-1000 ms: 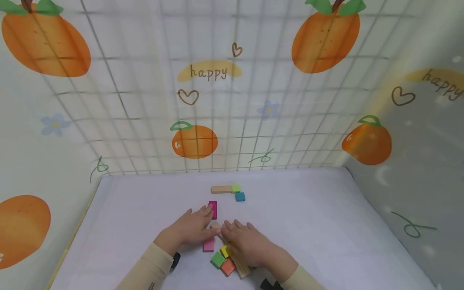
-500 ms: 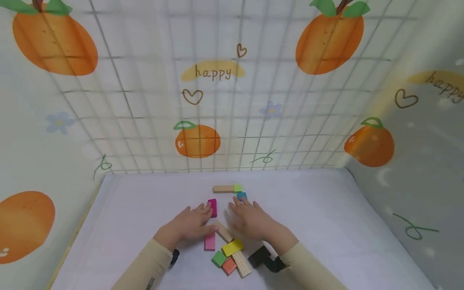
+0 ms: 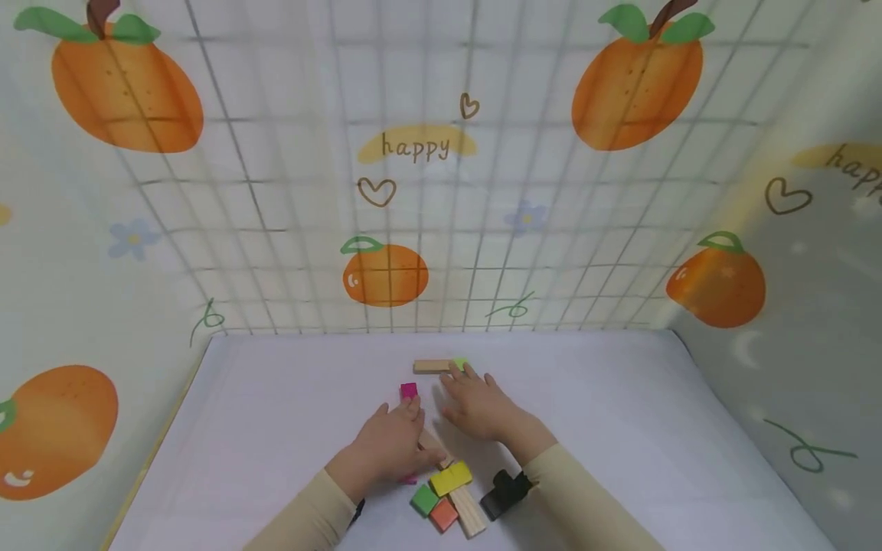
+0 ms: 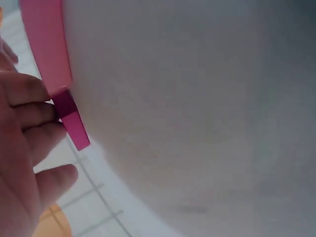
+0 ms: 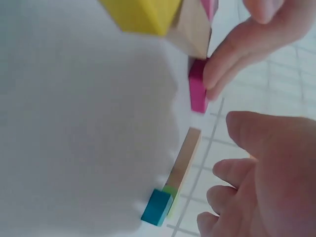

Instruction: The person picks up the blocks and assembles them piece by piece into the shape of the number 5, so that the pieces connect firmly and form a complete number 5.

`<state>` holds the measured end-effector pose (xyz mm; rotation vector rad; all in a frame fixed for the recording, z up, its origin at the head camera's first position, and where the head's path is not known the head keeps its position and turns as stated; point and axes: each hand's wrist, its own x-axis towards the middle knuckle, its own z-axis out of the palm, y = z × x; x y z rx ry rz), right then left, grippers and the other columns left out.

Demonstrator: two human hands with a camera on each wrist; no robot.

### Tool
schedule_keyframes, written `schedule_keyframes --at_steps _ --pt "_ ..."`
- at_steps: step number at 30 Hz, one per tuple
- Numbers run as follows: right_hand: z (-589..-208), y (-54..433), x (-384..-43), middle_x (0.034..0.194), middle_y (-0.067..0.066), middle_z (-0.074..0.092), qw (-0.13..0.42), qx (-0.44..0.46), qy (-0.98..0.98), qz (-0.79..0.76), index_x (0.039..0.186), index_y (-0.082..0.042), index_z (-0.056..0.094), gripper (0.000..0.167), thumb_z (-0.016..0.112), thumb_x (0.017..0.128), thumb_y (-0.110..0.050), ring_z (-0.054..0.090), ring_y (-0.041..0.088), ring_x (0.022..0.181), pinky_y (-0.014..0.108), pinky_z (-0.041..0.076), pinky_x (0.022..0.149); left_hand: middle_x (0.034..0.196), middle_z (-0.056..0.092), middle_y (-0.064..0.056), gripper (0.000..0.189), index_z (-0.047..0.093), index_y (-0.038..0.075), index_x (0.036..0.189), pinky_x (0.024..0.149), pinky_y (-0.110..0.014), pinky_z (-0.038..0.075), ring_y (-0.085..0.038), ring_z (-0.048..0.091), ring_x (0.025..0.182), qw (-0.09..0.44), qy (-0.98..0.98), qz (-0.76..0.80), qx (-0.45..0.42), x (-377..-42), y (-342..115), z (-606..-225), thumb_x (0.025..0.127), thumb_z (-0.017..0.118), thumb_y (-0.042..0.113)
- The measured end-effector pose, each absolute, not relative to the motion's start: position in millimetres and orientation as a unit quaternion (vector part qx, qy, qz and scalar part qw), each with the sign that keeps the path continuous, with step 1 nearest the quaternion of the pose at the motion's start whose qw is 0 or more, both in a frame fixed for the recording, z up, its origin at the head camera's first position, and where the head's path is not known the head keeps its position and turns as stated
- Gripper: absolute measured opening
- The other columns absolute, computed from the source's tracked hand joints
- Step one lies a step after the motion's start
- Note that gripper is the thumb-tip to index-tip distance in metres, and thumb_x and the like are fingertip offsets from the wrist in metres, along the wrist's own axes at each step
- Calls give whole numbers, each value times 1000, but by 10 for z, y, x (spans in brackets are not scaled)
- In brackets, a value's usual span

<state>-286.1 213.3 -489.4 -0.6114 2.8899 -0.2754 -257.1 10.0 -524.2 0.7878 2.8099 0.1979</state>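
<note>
My left hand [image 3: 393,444] lies low over the table with its fingers nearly straight, the fingertips at a magenta block [image 3: 409,390]. A pink block [image 4: 47,39] lines up with the magenta one in the left wrist view; in the head view the left hand mostly covers it. Farther forward, my right hand [image 3: 482,409] reaches out with relaxed fingers and nothing in its grasp. Close to those fingertips is a blue block [image 5: 157,207], hidden under the hand in the head view. It sits at the corner of a light green block [image 3: 461,363], which adjoins a plain wooden strip [image 3: 432,366].
Nearer the person, a yellow block [image 3: 451,479] touches two plain wooden blocks, one a grooved piece [image 3: 468,513]. Beside it lie a green block [image 3: 424,501] and an orange-red block [image 3: 444,516]. A patterned fabric wall [image 3: 551,268] rises behind the white table [image 3: 276,398].
My right hand has gone from above the yellow and wooden blocks forward to the blue block. My left hand has shifted slightly and now covers most of the pink block.
</note>
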Motion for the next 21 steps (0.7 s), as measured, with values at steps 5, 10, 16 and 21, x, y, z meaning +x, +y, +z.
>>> schedule_keyframes --at_steps 5,10,16,21 --pt "-4913 2218 -2918 164 17 31 68 -179 977 -90 153 -8 43 61 56 102 -37 30 41 151 69 27 116 162 37 -14 91 46 2 150 119 -53 34 -27 35 151 104 959 94 248 -2681 -88 -5209 94 43 74" --pt "-4962 2311 -2871 166 11 28 93 -176 976 -87 156 -11 39 62 53 103 -41 28 38 152 67 26 117 167 26 -9 93 37 6 156 123 -47 29 -23 25 155 122 953 125 249 -2761 -232 -5178 93 45 74" --pt "-4922 2241 -2895 166 13 26 79 -205 970 -106 156 -11 38 65 56 102 -41 23 40 154 67 22 119 167 24 -16 95 38 2 154 120 -48 33 -31 28 154 100 956 152 229 -2786 -246 -5154 92 51 72" --pt "-4916 2158 -2981 166 14 25 84 -190 973 -98 157 -11 37 68 58 100 -43 22 40 154 67 21 119 164 30 -18 93 42 3 152 117 -48 38 -32 34 151 130 958 160 197 -2883 -205 -5229 90 55 71"
